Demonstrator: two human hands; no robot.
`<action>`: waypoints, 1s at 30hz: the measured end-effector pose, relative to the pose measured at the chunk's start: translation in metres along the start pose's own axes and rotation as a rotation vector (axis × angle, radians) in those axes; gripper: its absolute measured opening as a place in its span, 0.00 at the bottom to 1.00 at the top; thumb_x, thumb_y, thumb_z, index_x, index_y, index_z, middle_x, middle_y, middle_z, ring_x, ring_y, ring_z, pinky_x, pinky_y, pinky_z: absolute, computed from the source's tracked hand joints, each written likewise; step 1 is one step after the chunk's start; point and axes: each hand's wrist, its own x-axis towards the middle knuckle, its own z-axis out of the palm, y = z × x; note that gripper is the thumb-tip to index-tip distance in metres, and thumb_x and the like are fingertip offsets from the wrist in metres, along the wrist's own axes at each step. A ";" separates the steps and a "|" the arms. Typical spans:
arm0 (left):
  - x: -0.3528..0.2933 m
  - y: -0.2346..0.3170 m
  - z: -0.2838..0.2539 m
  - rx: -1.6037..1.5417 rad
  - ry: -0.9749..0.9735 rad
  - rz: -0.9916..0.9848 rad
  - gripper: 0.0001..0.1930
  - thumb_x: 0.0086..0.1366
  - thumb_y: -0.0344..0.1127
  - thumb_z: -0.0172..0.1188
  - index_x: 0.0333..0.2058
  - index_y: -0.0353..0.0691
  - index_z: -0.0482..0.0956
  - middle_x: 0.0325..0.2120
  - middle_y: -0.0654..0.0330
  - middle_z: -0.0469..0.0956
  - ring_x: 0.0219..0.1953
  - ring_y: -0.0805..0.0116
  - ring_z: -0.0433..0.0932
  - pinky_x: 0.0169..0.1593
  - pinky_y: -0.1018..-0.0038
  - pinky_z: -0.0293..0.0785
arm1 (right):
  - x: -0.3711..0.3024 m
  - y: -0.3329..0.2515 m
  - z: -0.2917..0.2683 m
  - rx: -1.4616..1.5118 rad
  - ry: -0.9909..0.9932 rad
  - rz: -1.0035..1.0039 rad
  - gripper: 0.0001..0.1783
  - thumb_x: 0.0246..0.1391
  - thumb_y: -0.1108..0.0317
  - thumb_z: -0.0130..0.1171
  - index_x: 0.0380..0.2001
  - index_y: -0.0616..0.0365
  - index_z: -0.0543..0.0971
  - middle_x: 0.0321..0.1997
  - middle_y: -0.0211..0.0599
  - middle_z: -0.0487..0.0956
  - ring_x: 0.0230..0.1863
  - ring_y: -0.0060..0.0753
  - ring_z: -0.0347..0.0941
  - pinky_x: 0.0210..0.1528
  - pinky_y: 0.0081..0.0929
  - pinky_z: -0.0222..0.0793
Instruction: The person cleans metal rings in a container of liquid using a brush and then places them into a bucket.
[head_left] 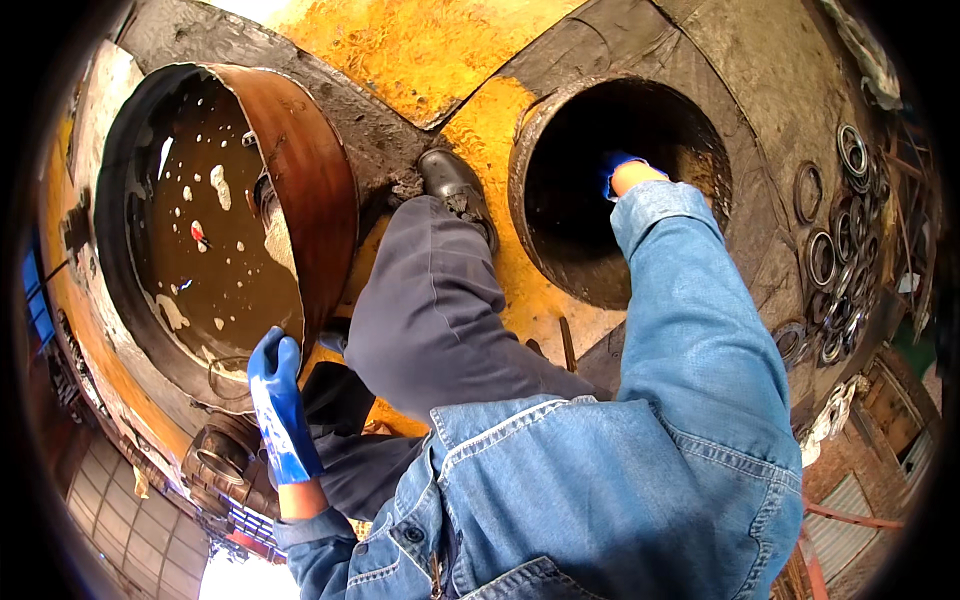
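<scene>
My left hand (280, 415), in a blue glove with whitish smears, is beside the near rim of a wide rusty tub (315, 190). Its fingers point up, look stretched out, and nothing shows in them. Murky brown liquid (215, 265) with patches of foam fills much of the tub. On the right, my right arm reaches down into a dark round drum (530, 200). Only the blue cuff of my right hand's glove (622, 172) shows inside it; shadow hides the fingers and whatever they may touch.
Several metal rings (822, 258) lie heaped at the far right. Between the two vessels, my black shoe (455, 185) rests near a yellow floor patch (400, 50) and dark sheets. A cylindrical metal part (220, 452) is at lower left. A thin dark bar (567, 345) stands near the drum.
</scene>
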 end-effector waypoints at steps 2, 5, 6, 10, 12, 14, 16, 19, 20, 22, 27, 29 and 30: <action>0.003 0.006 0.003 0.012 -0.010 -0.023 0.21 0.72 0.38 0.62 0.56 0.27 0.78 0.50 0.48 0.82 0.52 0.62 0.81 0.59 0.71 0.76 | 0.009 0.005 0.007 0.015 -0.006 0.044 0.27 0.54 0.63 0.64 0.60 0.48 0.82 0.62 0.41 0.81 0.60 0.49 0.78 0.57 0.51 0.76; 0.004 -0.001 0.001 0.037 -0.017 -0.034 0.22 0.72 0.38 0.62 0.57 0.28 0.78 0.50 0.50 0.82 0.51 0.63 0.81 0.57 0.71 0.77 | 0.021 0.006 0.015 0.017 -0.018 0.065 0.27 0.54 0.62 0.64 0.59 0.49 0.82 0.61 0.40 0.81 0.59 0.48 0.78 0.57 0.51 0.76; 0.003 -0.001 0.001 0.038 -0.008 -0.045 0.21 0.71 0.38 0.63 0.57 0.29 0.78 0.50 0.50 0.82 0.51 0.63 0.81 0.57 0.71 0.77 | 0.024 0.005 0.015 0.011 -0.020 0.066 0.27 0.54 0.62 0.64 0.59 0.49 0.82 0.60 0.40 0.81 0.59 0.48 0.78 0.56 0.50 0.76; 0.002 -0.008 -0.001 -0.007 0.002 -0.116 0.21 0.71 0.37 0.63 0.57 0.30 0.78 0.49 0.53 0.82 0.49 0.66 0.80 0.55 0.73 0.77 | 0.030 0.001 0.017 -0.007 -0.026 0.073 0.27 0.54 0.61 0.64 0.59 0.49 0.81 0.59 0.40 0.81 0.57 0.47 0.79 0.55 0.49 0.76; 0.006 -0.012 -0.001 -0.025 -0.004 -0.131 0.21 0.71 0.37 0.64 0.57 0.30 0.78 0.49 0.54 0.82 0.48 0.67 0.80 0.54 0.74 0.77 | 0.030 0.001 0.017 -0.005 -0.020 0.080 0.27 0.54 0.60 0.65 0.59 0.50 0.81 0.58 0.40 0.82 0.57 0.46 0.79 0.55 0.49 0.76; 0.010 -0.012 -0.001 -0.013 -0.008 -0.112 0.21 0.71 0.36 0.64 0.57 0.30 0.78 0.49 0.55 0.82 0.48 0.68 0.80 0.53 0.74 0.77 | 0.026 0.004 0.020 -0.001 -0.017 0.095 0.27 0.54 0.60 0.65 0.58 0.50 0.81 0.57 0.40 0.82 0.56 0.46 0.79 0.55 0.48 0.76; 0.009 -0.011 -0.001 -0.018 -0.008 -0.111 0.21 0.71 0.37 0.64 0.58 0.30 0.78 0.49 0.54 0.82 0.48 0.67 0.80 0.54 0.74 0.77 | 0.027 0.003 0.020 -0.007 -0.018 0.100 0.27 0.54 0.59 0.65 0.58 0.50 0.81 0.56 0.39 0.82 0.55 0.45 0.79 0.54 0.48 0.76; 0.006 -0.007 0.001 0.001 -0.009 -0.087 0.21 0.71 0.38 0.63 0.58 0.30 0.78 0.49 0.54 0.82 0.49 0.66 0.80 0.55 0.73 0.77 | 0.029 0.003 0.019 -0.016 -0.014 0.102 0.27 0.53 0.58 0.65 0.58 0.51 0.81 0.55 0.39 0.82 0.54 0.44 0.79 0.53 0.47 0.75; 0.005 -0.006 0.001 0.012 -0.010 -0.075 0.21 0.71 0.38 0.63 0.58 0.30 0.78 0.49 0.54 0.82 0.49 0.66 0.80 0.55 0.73 0.77 | 0.028 0.004 0.019 -0.017 -0.012 0.109 0.27 0.53 0.58 0.65 0.58 0.51 0.81 0.55 0.39 0.82 0.54 0.44 0.79 0.53 0.47 0.75; 0.005 -0.003 0.001 0.007 -0.008 -0.093 0.21 0.72 0.38 0.63 0.57 0.30 0.78 0.49 0.53 0.82 0.49 0.66 0.80 0.55 0.73 0.76 | 0.027 0.004 0.020 -0.022 -0.013 0.112 0.27 0.53 0.57 0.65 0.57 0.51 0.81 0.54 0.39 0.82 0.53 0.43 0.79 0.53 0.46 0.75; 0.006 -0.008 -0.001 0.022 -0.002 -0.095 0.22 0.71 0.38 0.63 0.57 0.30 0.78 0.48 0.53 0.82 0.49 0.66 0.80 0.55 0.73 0.76 | 0.033 0.004 0.020 -0.050 -0.009 0.128 0.28 0.53 0.56 0.66 0.57 0.52 0.81 0.52 0.39 0.83 0.51 0.42 0.79 0.52 0.45 0.75; 0.006 -0.005 0.000 -0.007 -0.007 -0.110 0.22 0.71 0.38 0.63 0.57 0.30 0.78 0.48 0.53 0.82 0.49 0.66 0.81 0.55 0.73 0.77 | 0.035 0.006 0.023 -0.057 -0.009 0.138 0.28 0.53 0.55 0.66 0.57 0.52 0.81 0.52 0.38 0.83 0.51 0.41 0.79 0.51 0.44 0.75; 0.006 -0.004 0.001 -0.003 -0.007 -0.120 0.22 0.71 0.38 0.63 0.57 0.30 0.78 0.48 0.53 0.82 0.48 0.66 0.81 0.55 0.73 0.77 | 0.035 0.006 0.022 -0.066 -0.006 0.144 0.28 0.53 0.55 0.66 0.57 0.52 0.81 0.51 0.38 0.83 0.50 0.41 0.79 0.51 0.44 0.75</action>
